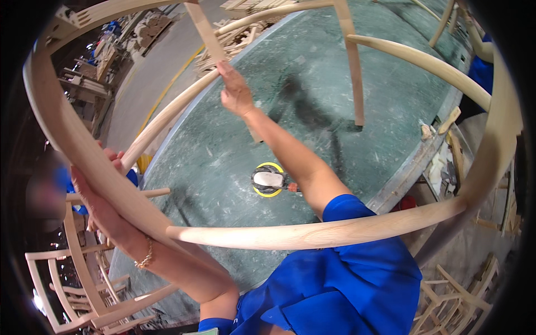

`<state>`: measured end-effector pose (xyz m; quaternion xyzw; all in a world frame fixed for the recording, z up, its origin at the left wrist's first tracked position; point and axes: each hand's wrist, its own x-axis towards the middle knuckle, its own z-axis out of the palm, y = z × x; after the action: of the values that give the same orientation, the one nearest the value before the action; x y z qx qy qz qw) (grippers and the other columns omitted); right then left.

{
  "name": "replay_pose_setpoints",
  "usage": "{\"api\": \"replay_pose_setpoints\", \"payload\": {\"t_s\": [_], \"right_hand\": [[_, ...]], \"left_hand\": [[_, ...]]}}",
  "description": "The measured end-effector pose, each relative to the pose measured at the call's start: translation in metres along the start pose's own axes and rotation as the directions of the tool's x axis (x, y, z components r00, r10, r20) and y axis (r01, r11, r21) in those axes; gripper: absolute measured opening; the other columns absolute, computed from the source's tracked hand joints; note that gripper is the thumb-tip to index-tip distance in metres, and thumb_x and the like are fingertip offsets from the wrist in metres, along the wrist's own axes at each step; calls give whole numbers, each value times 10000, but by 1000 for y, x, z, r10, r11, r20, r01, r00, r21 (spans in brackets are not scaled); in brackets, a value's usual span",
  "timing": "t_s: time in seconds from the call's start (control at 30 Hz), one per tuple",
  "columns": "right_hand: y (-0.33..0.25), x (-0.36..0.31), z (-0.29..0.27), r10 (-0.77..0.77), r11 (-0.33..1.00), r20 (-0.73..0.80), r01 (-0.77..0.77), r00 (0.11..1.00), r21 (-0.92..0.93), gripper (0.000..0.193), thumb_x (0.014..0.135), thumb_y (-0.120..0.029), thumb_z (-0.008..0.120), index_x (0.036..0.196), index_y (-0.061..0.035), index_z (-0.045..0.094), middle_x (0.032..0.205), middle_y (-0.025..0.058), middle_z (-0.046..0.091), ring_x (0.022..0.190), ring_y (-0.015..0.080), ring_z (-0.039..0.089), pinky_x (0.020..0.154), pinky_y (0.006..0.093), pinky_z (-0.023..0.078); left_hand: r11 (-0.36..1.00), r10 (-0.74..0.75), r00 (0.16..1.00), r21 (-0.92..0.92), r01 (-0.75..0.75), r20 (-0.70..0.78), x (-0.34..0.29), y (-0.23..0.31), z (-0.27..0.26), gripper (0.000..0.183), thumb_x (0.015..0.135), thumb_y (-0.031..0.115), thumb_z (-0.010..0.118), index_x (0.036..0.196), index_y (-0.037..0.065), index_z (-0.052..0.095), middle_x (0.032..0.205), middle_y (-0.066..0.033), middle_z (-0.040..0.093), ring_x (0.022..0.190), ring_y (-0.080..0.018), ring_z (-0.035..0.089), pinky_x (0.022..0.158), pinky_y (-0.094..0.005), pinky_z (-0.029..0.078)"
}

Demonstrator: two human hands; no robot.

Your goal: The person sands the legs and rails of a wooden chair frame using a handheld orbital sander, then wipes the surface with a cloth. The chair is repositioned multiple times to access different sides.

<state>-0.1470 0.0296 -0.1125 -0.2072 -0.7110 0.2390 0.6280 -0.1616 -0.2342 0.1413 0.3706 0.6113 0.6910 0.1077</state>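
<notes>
A large pale wooden chair frame point(318, 228) with curved rails and straight legs stands up around my arms, over the green worktable point(223, 167). My left hand point(92, 195) is wrapped round its thick curved left rail, with fingertips showing on the rail's far side. Further up, my right hand point(237, 92) grips a straight leg point(204, 30) near where a slanting rung meets it. Below my right forearm, a round sander point(268, 179) with a yellow rim and pale top lies on the table, apart from both hands.
Other chair frames point(72, 279) stand at the lower left, and more point(458, 296) at the lower right. Wood strips point(245, 42) are piled beyond the table's far-left edge. Scraps and tools sit in a holder point(449, 151) at the right edge. Another person's arm point(477, 42) shows at the upper right.
</notes>
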Motion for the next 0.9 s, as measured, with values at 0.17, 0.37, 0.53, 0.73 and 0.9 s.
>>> {"api": "replay_pose_setpoints", "payload": {"t_s": [0.17,0.37,0.53,0.73,0.9], "right_hand": [[8,-18,-4,4,992,99,9,995,-126,859,744,24,561,1500,-100,172,1526,120,277,1374,323,334,1134,462,272],[11,-28,-19,68,935,273,34,960,-353,971,787,20,562,1533,-165,-32,1582,78,172,1400,328,296,1145,557,172],[14,-27,-27,41,887,338,122,940,-446,948,801,83,512,1533,-147,-45,1584,102,159,1389,377,302,1140,597,119],[9,-29,-34,89,844,421,156,903,-514,837,839,49,509,1530,-117,66,1584,103,165,1378,362,329,1131,597,130],[5,-34,-37,190,773,503,188,843,-606,718,849,3,524,1493,-93,222,1585,77,172,1255,325,475,1125,593,158]], "left_hand": [[1000,-7,997,-26,9,81,5,0,-5,569,982,518,432,1192,-2,530,890,-101,621,791,-100,603,748,-185,511],[999,37,997,19,-38,61,4,2,-1,558,987,512,426,1203,7,523,892,-96,616,794,-99,597,752,-195,513],[999,49,998,-10,-48,28,5,1,3,550,985,499,447,1196,-1,529,888,-101,614,807,-123,598,779,-225,503],[997,9,999,-76,-5,53,14,1,-2,586,960,499,507,1184,-41,539,887,-121,617,800,-146,603,781,-239,492],[995,-16,999,-96,19,32,13,-1,0,583,958,512,504,1183,-24,548,888,-109,622,804,-149,598,796,-256,479]]}}
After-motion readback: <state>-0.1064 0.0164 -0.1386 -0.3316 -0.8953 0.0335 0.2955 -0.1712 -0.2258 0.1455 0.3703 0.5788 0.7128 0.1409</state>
